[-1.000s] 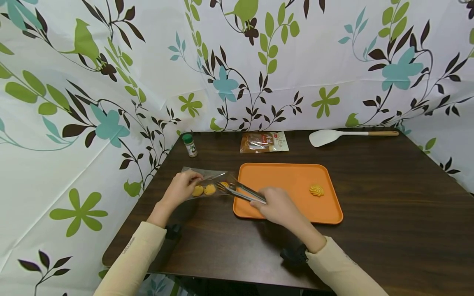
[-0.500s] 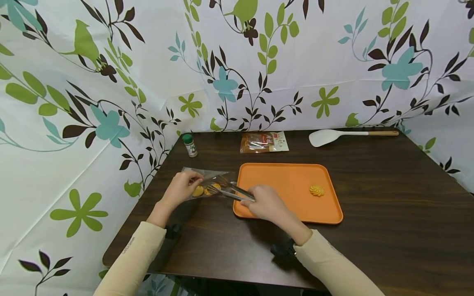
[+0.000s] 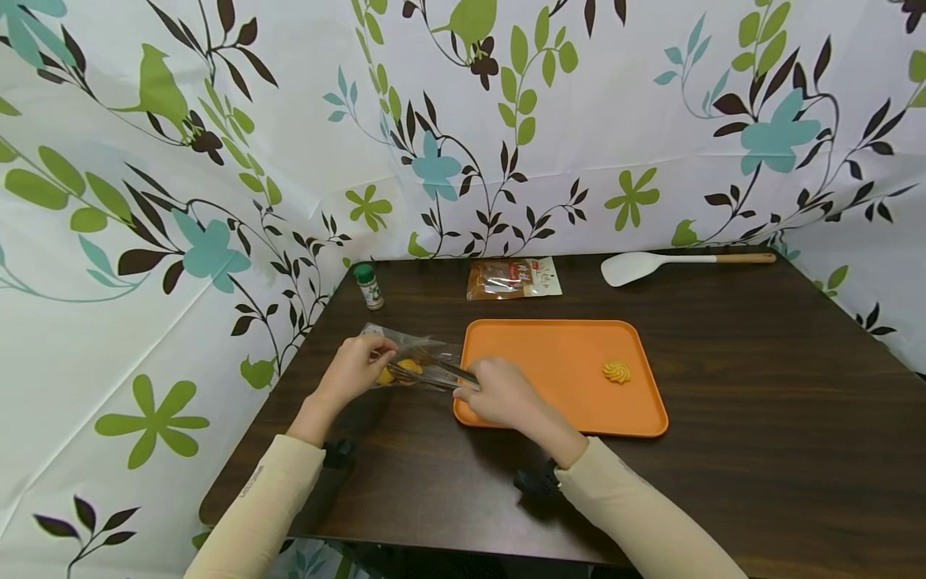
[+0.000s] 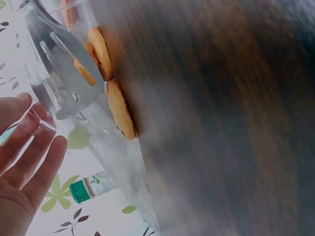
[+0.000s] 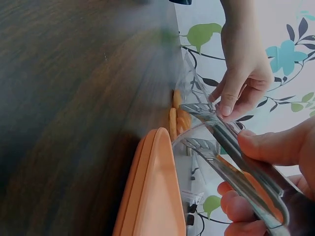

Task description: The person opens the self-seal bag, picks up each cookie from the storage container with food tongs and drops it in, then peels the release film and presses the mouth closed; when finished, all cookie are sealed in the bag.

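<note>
My left hand pinches the upper edge of a clear plastic bag between thumb and fingers. Inside the bag lie several yellow cookies, seen edge-on in the left wrist view. Metal tongs are gripped by my right hand, thumb on one arm and fingers on the other. The tongs' slotted tips reach into the bag around the cookies, and the arms stand apart. Whether the tips touch a cookie I cannot tell. One swirled cookie sits on the right part of an orange tray.
A green-capped shaker bottle stands at the back left of the dark wooden table. Behind the tray lie a brown food packet and a white spatula with a wooden handle. Patterned cloth hangs behind and left.
My right hand has moved left, and the tongs have gone deeper into the bag over the cookies. My left hand stays at the bag's edge.
</note>
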`<state>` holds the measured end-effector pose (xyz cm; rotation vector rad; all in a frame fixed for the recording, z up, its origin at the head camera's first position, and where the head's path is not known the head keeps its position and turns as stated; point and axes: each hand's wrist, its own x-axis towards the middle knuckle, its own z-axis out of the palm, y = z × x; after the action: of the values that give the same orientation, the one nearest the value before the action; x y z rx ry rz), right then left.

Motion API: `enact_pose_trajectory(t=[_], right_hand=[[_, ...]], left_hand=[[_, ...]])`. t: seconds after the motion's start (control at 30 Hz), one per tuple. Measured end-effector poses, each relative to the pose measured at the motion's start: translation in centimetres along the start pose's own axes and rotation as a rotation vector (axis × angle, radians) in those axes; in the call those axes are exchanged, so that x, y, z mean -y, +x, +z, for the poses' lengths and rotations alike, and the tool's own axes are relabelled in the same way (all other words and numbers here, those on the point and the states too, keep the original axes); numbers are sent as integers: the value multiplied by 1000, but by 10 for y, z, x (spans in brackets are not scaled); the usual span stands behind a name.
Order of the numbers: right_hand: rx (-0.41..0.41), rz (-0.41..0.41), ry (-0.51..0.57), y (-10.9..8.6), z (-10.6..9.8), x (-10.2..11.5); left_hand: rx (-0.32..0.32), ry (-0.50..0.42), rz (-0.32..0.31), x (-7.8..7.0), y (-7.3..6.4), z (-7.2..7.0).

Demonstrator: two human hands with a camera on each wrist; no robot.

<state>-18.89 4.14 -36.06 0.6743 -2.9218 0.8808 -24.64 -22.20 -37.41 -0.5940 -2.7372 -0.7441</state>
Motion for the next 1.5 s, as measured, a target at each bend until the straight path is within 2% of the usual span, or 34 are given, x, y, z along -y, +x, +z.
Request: enact_pose_trajectory(t=[0.23, 0.47, 0.63, 0.83, 1.17, 1.5], right_hand=[[21, 8, 33, -1, 2, -4], [6, 23, 50, -14, -2, -17], [-20, 16, 46, -26, -6, -25], [-27, 55, 53, -42, -13, -33], [-53, 22, 66, -71, -34, -50], [-112, 96, 13, -102, -50, -70]], left_hand=[[0, 2, -2, 2, -1, 2], [-7, -4, 5, 4, -1, 4], [0, -3, -11, 5, -2, 5], [-7, 4, -21, 8, -1, 6], [-24, 22, -49, 7, 1, 4], [-46, 9, -30, 8, 2, 4]])
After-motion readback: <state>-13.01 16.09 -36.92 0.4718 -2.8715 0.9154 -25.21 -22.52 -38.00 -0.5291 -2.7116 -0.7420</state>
